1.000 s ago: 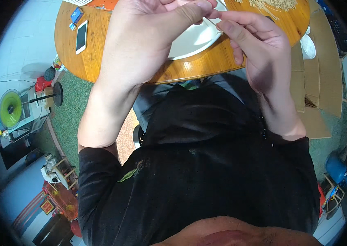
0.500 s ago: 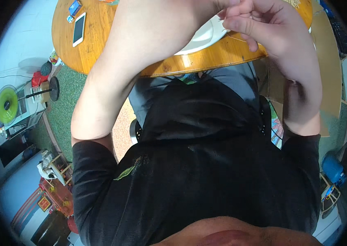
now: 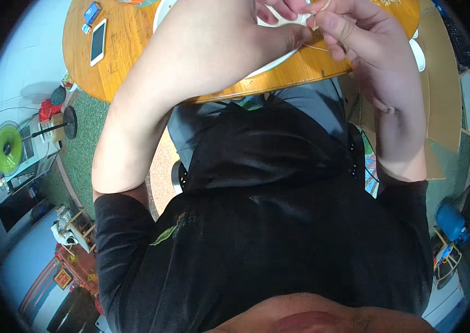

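At the top of the head view my two hands meet over the round wooden table. My left hand reaches in with its thumb and fingers pinched together at the right hand's fingertips. Curled beside it, my right hand pinches a thin pale strand, part of which loops up by its fingers. A fine length of it seems to run below the fingertips toward the right palm. Beneath the left hand lies a white plate, mostly covered by hand and forearm. What exactly sits between the fingertips is partly hidden.
On the wooden table a white phone and a small blue box lie at the left. Pale thin pieces rest at the far right. Cardboard stands right of the table; a green fan is at left.
Both hands have shifted slightly down the view, and the left fingers and thumb now show more. The pale strand has come into sight at the right fingers. The whole view has moved a little.
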`<act>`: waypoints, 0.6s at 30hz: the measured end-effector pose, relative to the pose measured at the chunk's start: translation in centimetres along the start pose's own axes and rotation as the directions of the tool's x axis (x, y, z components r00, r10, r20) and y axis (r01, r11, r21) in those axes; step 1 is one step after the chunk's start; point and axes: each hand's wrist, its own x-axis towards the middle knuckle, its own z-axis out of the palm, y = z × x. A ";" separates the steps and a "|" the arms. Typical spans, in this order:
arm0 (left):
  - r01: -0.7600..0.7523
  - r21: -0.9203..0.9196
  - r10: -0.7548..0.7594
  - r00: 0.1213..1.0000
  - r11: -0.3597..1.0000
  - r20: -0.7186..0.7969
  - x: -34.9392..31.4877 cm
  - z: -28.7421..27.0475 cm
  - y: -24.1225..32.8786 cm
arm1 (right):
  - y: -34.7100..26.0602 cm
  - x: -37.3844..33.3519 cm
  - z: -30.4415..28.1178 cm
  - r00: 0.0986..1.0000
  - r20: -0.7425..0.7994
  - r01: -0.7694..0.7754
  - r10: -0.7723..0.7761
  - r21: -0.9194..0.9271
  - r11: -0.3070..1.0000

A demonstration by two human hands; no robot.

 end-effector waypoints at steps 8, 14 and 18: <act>0.068 0.046 -0.069 0.998 0.997 0.008 0.8 0.2 0.3 | 2.0 -0.6 1.1 0.987 -0.127 -0.034 0.098 0.429 0.903; 0.025 0.030 -0.024 0.999 0.999 -0.028 0.3 1.2 0.7 | 3.4 -1.3 1.1 0.990 -0.137 0.037 0.035 0.490 0.871; 0.042 -0.028 -0.045 0.993 0.999 -0.108 0.2 1.9 0.8 | 3.5 -1.6 1.1 0.993 -0.120 0.054 0.009 0.519 0.853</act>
